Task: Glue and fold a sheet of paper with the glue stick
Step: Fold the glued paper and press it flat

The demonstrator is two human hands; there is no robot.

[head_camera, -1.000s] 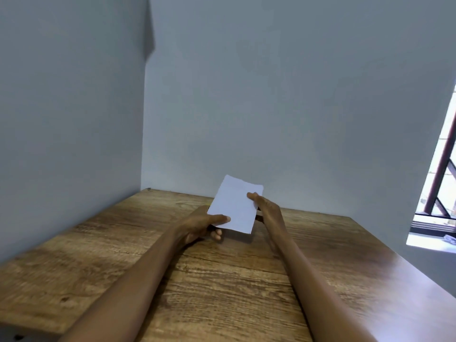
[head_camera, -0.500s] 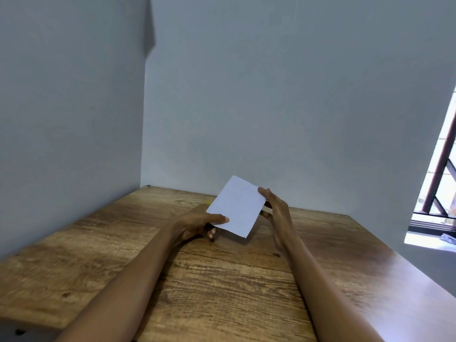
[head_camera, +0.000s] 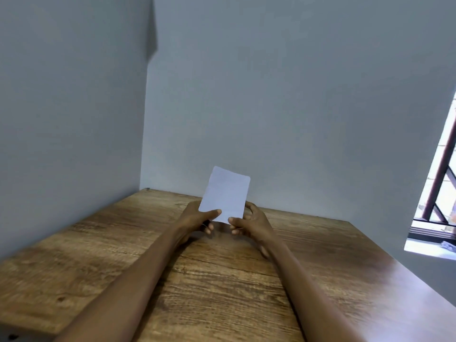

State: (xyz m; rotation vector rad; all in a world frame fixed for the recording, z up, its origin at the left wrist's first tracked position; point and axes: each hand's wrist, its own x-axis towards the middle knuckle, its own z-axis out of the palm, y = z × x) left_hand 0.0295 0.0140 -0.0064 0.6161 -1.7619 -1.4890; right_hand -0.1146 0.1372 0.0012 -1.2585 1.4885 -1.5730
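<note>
White paper [head_camera: 225, 193] upright, bottom edge pinched between both hands' fingers [head_camera: 214, 213]

Wooden table [head_camera: 222, 292], brown grain top, set into wall corner; both forearms above it.

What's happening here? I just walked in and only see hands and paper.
A person holds a small white rectangular sheet of paper upright above a brown wood-grain table. The left hand pinches its lower left corner and the right hand pinches its lower right edge. The paper is lifted clear of the table. No glue stick is visible, so whether gluing has been done cannot be told.
</note>
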